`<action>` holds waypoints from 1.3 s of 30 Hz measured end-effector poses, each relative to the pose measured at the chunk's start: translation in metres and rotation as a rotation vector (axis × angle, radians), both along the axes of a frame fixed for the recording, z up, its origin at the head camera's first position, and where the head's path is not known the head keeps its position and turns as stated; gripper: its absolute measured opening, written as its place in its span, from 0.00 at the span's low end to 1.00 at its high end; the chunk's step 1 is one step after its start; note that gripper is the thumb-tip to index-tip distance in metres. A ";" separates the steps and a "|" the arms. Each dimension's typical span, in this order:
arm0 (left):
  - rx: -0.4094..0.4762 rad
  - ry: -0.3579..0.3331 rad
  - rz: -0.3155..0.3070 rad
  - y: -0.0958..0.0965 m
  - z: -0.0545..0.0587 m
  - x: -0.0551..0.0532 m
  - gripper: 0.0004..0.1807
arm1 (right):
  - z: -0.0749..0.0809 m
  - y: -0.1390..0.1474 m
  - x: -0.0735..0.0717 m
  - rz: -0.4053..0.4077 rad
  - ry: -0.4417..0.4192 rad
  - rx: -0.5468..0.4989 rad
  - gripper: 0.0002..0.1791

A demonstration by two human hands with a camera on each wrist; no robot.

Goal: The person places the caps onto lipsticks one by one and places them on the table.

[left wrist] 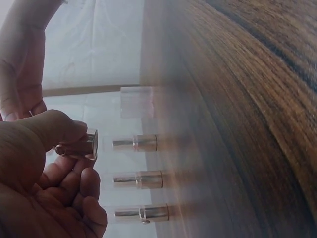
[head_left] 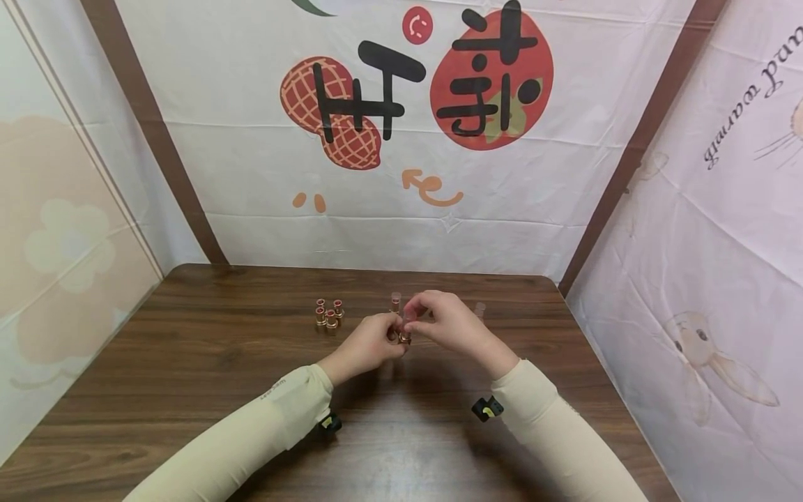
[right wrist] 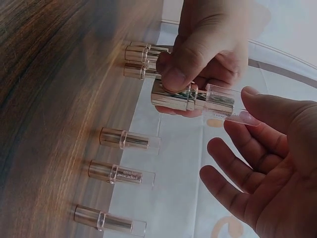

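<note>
In the right wrist view, a lipstick [right wrist: 173, 99] with a gold base and a clear cap [right wrist: 218, 94] over its top is between the two hands. My left hand [head_left: 370, 341] holds the gold base between thumb and fingers. At the far end of the cap, my right hand [head_left: 448, 324] pinches it with thumb and index finger, the other fingers spread. Three more gold lipsticks under clear caps stand upright nearby, among them a near one [left wrist: 141, 214], a middle one [left wrist: 138, 179] and a far one [left wrist: 133, 144].
Several uncapped lipsticks [head_left: 330, 319] stand in a cluster left of the hands. Loose clear caps [head_left: 479, 309] stand on the wooden table [head_left: 251, 293] beyond the right hand. A printed cloth [head_left: 401, 240] hangs behind the table.
</note>
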State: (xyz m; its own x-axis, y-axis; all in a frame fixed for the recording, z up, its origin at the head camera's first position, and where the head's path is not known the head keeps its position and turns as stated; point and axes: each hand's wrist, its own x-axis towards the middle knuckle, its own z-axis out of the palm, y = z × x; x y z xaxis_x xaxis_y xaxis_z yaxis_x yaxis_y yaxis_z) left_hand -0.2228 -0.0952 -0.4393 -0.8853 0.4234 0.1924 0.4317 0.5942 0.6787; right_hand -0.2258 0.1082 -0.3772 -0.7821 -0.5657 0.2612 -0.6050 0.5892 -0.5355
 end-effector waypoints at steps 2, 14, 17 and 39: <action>-0.001 0.006 -0.001 0.000 0.001 0.000 0.11 | -0.001 0.000 -0.001 0.005 0.001 0.005 0.10; 0.002 -0.005 -0.010 -0.001 0.006 0.002 0.10 | -0.001 -0.002 -0.001 0.007 -0.002 0.021 0.10; 0.004 -0.001 -0.013 -0.001 0.007 0.002 0.10 | -0.002 -0.002 -0.001 0.006 -0.008 0.019 0.10; -0.019 0.018 -0.017 0.002 0.009 0.002 0.09 | -0.005 0.001 -0.004 0.024 -0.085 0.004 0.09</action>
State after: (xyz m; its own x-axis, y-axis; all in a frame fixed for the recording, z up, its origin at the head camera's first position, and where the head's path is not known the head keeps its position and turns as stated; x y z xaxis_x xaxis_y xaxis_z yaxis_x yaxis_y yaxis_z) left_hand -0.2211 -0.0935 -0.4307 -0.8745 0.4416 0.2006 0.4539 0.5993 0.6594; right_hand -0.2294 0.1088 -0.3826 -0.7877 -0.5854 0.1920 -0.5714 0.5778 -0.5828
